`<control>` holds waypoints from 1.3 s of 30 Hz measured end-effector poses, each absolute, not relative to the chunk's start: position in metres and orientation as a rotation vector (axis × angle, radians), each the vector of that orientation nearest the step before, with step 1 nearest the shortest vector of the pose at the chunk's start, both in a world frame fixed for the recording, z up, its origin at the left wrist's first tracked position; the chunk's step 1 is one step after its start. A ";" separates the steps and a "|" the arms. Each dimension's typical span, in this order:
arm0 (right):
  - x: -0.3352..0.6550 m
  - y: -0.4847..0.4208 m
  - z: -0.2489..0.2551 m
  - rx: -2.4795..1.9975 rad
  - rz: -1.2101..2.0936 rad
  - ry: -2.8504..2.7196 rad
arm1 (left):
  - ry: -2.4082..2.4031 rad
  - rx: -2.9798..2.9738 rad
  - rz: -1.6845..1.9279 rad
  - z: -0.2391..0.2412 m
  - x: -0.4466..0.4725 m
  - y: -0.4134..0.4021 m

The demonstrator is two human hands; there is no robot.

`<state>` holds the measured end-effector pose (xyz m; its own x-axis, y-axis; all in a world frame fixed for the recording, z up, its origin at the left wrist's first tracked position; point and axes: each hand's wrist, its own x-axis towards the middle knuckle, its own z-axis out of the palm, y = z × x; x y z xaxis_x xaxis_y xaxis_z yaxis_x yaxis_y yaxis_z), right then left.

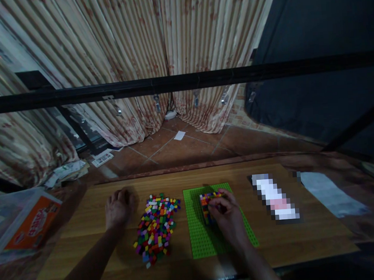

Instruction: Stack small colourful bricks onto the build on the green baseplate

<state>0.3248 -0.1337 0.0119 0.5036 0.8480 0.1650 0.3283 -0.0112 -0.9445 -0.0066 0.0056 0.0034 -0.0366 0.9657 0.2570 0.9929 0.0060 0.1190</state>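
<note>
Your right hand [226,216] is curled over the multicoloured brick block [206,199], fingertips pinched on its near right side; the block stands upright on the far half of the green baseplate [200,237], whose long axis runs away from you across the table [309,238], though the block's own long axis is hidden under your fingers. Your left hand [119,208] rests on the table in a loose fist just left of the pile of loose bricks [156,227] – whether it holds anything cannot be told – and that pile stretches from near you to far, leaning right, just beside the baseplate's left edge.
</note>
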 end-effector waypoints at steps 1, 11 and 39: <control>0.325 -0.134 0.011 -1.585 0.560 -1.039 | -2.145 -2.114 -0.409 0.003 -0.007 0.006; 0.339 -0.139 0.005 -1.593 0.433 -1.199 | -2.160 -2.076 -0.480 -0.002 -0.007 0.005; 0.233 -0.140 0.009 -1.688 0.569 -1.769 | -2.164 -2.055 -0.535 -0.002 -0.002 0.001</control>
<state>0.2332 -0.1404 0.0092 0.0100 0.9900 0.1405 0.7224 0.0900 -0.6855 -0.0022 0.0014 -0.0016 -0.0781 0.9453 0.3166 0.9840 0.0221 0.1769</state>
